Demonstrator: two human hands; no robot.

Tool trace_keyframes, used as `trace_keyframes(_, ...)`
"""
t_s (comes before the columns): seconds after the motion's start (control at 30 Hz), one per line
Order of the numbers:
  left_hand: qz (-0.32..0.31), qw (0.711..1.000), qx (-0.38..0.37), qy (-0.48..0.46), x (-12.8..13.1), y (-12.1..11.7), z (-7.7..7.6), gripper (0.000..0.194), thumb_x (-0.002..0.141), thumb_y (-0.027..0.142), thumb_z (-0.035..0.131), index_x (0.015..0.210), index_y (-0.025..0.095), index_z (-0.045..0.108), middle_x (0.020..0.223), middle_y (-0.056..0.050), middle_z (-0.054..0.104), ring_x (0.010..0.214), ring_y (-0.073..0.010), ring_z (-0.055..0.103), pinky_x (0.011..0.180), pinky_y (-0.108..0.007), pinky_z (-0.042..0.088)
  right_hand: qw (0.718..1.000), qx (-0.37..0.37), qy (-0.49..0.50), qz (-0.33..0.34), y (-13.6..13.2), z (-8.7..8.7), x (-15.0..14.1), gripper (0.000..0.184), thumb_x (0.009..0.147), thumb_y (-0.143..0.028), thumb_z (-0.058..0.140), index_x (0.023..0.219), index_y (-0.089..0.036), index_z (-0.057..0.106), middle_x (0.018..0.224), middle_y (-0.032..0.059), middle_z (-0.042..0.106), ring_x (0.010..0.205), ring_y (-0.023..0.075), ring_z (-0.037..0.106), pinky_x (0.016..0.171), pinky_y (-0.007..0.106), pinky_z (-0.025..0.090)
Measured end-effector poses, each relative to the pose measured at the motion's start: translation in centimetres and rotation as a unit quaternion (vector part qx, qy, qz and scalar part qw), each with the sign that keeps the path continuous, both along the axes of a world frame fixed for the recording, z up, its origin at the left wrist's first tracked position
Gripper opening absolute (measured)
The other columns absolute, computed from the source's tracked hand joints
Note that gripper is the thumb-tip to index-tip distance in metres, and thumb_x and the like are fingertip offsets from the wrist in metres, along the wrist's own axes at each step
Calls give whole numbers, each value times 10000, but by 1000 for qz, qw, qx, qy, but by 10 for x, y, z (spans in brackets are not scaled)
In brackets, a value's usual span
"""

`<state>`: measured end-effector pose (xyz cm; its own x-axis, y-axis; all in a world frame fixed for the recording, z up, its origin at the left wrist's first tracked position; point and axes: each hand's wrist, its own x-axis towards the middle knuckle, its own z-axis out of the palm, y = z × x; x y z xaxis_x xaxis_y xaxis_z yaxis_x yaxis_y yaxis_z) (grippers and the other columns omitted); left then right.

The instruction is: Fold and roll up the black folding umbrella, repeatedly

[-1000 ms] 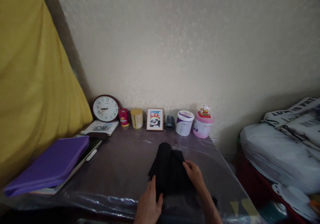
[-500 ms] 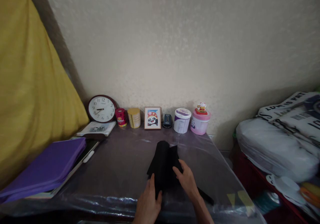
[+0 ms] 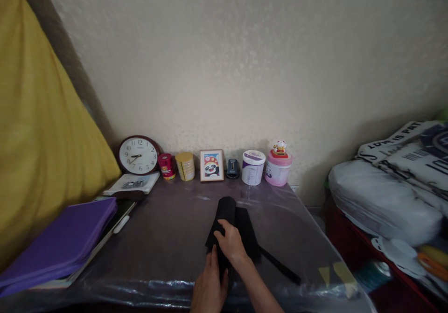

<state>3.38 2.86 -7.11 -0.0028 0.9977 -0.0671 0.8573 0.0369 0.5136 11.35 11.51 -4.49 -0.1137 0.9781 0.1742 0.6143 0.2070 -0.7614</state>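
A black cloth bundle (image 3: 227, 206) lies on the table, with a rounded, rolled part on the left and a flat flap on the right. From its right side a narrow black strap (image 3: 282, 267) runs toward the table's near right. My left hand (image 3: 209, 282) grips the near left edge of the bundle, fingers and thumb on either side of it. Over the rolled part lies my right hand (image 3: 231, 244), its bent fingers curled onto the cloth. Both hands and the right wrist hide the bundle's near end. What is inside the roll, if anything, cannot be seen.
Along the wall stand a clock (image 3: 138, 155), a red tin (image 3: 166, 166), a yellow tin (image 3: 185, 167), a panda picture frame (image 3: 212, 165), a small dark device (image 3: 232, 169) and two tubs (image 3: 252, 168). Purple folders (image 3: 63, 243) lie left. Bagged things (image 3: 381, 201) are piled right.
My right hand has moved left from the flap onto the rolled part. The strap now lies stretched out to the right. My left hand stays at the near left edge.
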Motion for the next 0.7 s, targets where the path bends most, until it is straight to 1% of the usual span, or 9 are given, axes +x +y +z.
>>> trace_keyframes(0.23, 0, 1000, 1, -15, 2, 0, 0, 596, 827, 297, 283, 1366, 57, 198, 1381, -160, 352, 1137, -210, 504, 898, -283, 421, 992, -6, -123, 23, -1, 4, -4, 296, 719, -173, 525, 996, -209, 625, 908, 60, 689, 876, 208, 632, 727, 279, 458)
trace_keyframes(0.33, -26, 997, 22, -68, -7, 1, -2, 608, 809, 324, 338, 1354, 77, 233, 1368, -149, 380, 1177, -208, 468, 949, -302, 391, 989, 9, -146, 27, -4, 3, -6, 268, 720, -173, 519, 957, -221, 633, 871, 44, 685, 873, 197, 619, 732, 271, 444)
trace_keyframes(0.4, -53, 993, 24, -100, -20, 3, 0, 564, 794, 307, 368, 1320, 112, 308, 1342, -120, 427, 1206, -188, 437, 990, -296, 354, 985, 24, -165, 35, -7, 3, -7, 236, 719, -159, 517, 908, -226, 643, 819, 36, 681, 847, 193, 609, 754, 276, 430)
trace_keyframes(0.43, -68, 991, 19, -112, -28, 6, 2, 521, 792, 281, 370, 1293, 141, 350, 1317, -94, 463, 1197, -167, 447, 995, -278, 346, 983, 33, -173, 41, -8, 2, -8, 218, 719, -152, 519, 880, -226, 645, 795, 33, 677, 834, 191, 602, 768, 280, 422)
trace_keyframes(0.47, -59, 991, 14, -117, -36, 9, 6, 457, 804, 247, 335, 1248, 167, 405, 1264, -69, 519, 1157, -145, 484, 977, -261, 360, 982, 43, -180, 49, -10, 2, -8, 200, 721, -146, 521, 856, -225, 646, 780, 31, 673, 820, 189, 595, 777, 282, 415)
trace_keyframes(0.5, -41, 993, 12, -113, -43, 12, 11, 394, 821, 230, 292, 1167, 184, 476, 1171, -55, 587, 1083, -135, 538, 941, -257, 388, 980, 53, -183, 58, -12, 2, -8, 185, 724, -141, 521, 836, -223, 644, 772, 29, 668, 811, 187, 587, 778, 283, 410)
trace_keyframes(0.57, 5, 994, 44, -103, -52, 21, 24, 347, 843, 258, 265, 1052, 198, 535, 1059, -44, 634, 975, -141, 586, 890, -280, 422, 977, 73, -188, 70, -16, -1, -7, 174, 737, -130, 508, 809, -219, 639, 771, 32, 660, 812, 191, 569, 762, 288, 407)
trace_keyframes(0.63, -8, 987, 107, -123, -51, 31, 38, 350, 858, 322, 271, 1028, 197, 549, 1056, -53, 627, 992, -151, 567, 895, -297, 422, 975, 96, -188, 71, -18, -8, -9, 192, 752, -129, 489, 834, -220, 638, 809, 43, 657, 828, 206, 556, 745, 308, 406)
trace_keyframes(0.7, -63, 977, 136, -149, -41, 42, 49, 371, 870, 353, 265, 1035, 213, 567, 1096, -46, 613, 1036, -144, 542, 929, -300, 407, 973, 120, -186, 66, -21, -18, -11, 222, 763, -146, 479, 902, -215, 638, 874, 68, 658, 859, 231, 549, 750, 342, 401)
